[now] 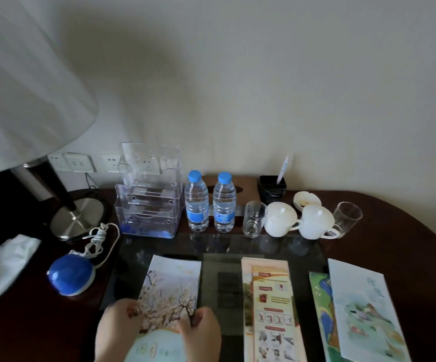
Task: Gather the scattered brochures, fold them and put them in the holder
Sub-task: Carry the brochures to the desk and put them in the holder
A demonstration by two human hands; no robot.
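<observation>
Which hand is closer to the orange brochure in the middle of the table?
Right. The right hand grips the right edge of the blossom brochure, just left of the orange brochure; the left hand holds its far left edge.

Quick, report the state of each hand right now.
Left hand: grips the blossom brochure at its left edge.
Right hand: pinches that brochure's right edge.

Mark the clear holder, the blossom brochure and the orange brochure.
clear holder [147,226], head view, front wall of the lowest tier.
blossom brochure [171,288], head view, middle of the blossom picture.
orange brochure [273,307], head view, centre of its printed face.
</observation>
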